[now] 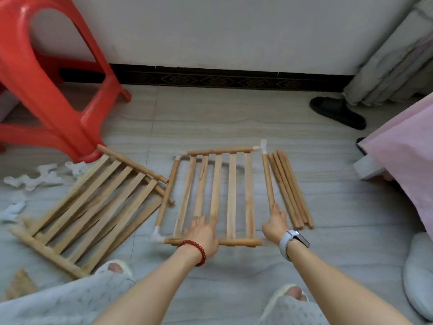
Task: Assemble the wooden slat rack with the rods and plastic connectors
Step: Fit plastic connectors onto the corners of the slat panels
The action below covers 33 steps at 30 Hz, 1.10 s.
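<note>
A flat slat panel [218,195] framed by rods and white corner connectors [157,235], loose rods [290,188] beside it.

Red plastic stool [46,90] at upper left on grey floor tiles [210,118]; black slipper [337,112] near the curtain [393,62] at right; pink bedsheet [407,160] below; patterned dark skirting board [222,78] along the wall.

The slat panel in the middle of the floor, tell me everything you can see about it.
The middle slat panel lies flat on the grey tiled floor: five pale wooden slats between two round rails. White plastic connectors cap three corners; the near right corner is bare. The left hand rests on its near rail, the right hand holds its right side rod.
</note>
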Available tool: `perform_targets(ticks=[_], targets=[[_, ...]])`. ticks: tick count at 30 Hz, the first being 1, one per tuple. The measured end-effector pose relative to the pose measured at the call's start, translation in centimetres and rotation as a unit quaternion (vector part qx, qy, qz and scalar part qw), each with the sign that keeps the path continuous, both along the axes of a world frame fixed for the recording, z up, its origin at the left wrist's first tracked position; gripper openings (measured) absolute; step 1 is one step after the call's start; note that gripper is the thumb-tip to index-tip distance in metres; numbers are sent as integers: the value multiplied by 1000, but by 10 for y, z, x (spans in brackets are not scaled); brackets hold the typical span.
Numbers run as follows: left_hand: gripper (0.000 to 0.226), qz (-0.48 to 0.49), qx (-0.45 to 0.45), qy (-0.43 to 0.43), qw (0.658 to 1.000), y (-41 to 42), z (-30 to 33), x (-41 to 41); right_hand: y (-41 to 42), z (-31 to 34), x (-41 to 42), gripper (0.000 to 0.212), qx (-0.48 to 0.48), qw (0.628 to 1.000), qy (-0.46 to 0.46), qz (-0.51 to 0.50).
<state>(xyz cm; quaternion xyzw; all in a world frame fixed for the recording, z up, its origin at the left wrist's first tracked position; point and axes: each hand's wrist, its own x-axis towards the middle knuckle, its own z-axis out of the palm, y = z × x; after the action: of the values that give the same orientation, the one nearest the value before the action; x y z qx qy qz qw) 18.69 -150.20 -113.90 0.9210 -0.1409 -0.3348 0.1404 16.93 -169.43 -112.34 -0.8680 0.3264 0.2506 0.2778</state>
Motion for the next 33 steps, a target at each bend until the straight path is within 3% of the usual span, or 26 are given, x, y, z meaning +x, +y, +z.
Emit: perform_targets(ticks=[5,9,14,18,22,24,27,33], targets=[[66,28,98,29,994,30,-48,43,-9,-66,28,69,38,998,41,-14],[71,8,111,74,991,41,-94,41,-5,-106,55,57,-33,999,14,-2],[92,-22,152,32,988,34,-119,17,15,-141,41,58,-98,988,39,111],[83,-38,143,69,987,39,-109,26,24,-140,13,55,-134,967,106,191],[57,-54,128,65,988,53,-73,32,37,-104,9,40,-105,956,137,239],[49,-71,127,40,988,59,-45,37,49,-79,15,35,-43,959,125,252],[44,-60,94,10,994,77,25,43,79,-28,22,28,17,956,72,284],[32,-26,68,-120,990,151,174,18,163,81,22,35,53,927,-38,369]])
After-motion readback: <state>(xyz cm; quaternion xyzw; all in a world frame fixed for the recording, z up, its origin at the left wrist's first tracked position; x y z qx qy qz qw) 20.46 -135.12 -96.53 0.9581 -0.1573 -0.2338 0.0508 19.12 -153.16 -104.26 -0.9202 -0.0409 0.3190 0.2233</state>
